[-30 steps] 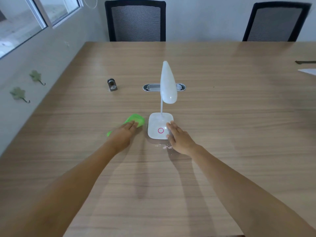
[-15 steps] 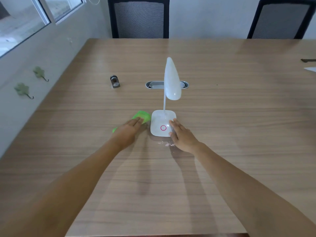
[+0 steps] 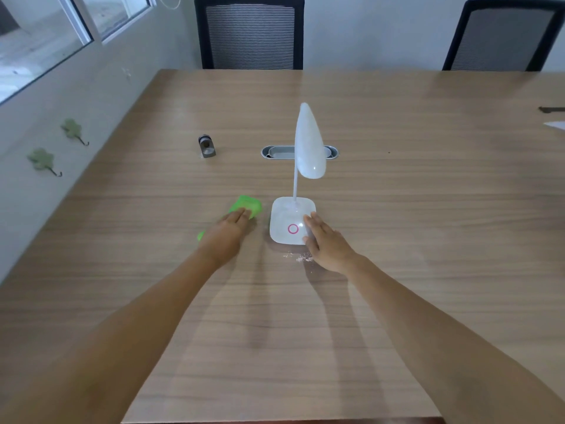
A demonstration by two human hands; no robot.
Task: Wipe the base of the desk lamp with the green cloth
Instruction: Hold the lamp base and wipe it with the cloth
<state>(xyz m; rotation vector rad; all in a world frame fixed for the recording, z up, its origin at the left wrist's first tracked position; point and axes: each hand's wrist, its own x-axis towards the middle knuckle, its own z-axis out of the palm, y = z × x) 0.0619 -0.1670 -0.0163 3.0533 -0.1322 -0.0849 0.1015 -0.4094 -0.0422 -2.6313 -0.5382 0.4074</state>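
1. a white desk lamp [image 3: 305, 166] stands near the middle of a wooden table [image 3: 428, 209], its rounded square base [image 3: 287, 221] flat on the wood, with a pink ring [image 3: 293, 228] on the near part of the top.
2. a thin white neck rises from the far edge of the base to a long, drop-shaped head [image 3: 308, 142], which hangs over a grey oval cable slot [image 3: 276, 152] in the table behind it.
3. the green cloth [image 3: 248, 205] lies on the table just left of the base, apart from it by a narrow strip of wood.
4. the left hand [image 3: 226, 232] lies palm down on the cloth with the fingers stretched out flat; green shows past the fingertips and again at the near left side of the hand. it presses rather than grips.
5. the right hand [image 3: 328, 243] is open and palm down, its fingers resting on the near right corner of the base.
6. a few pale crumbs [image 3: 301, 257] lie on the wood just in front of the base, beside the right hand.
7. a small grey metal object [image 3: 207, 145] stands well to the left of the slot.
8. two black mesh chairs [image 3: 250, 32] stand at the far side of the table.
9. two green leaf-shaped hooks [image 3: 44, 159] are on the wall at the left, under a window [image 3: 39, 35].
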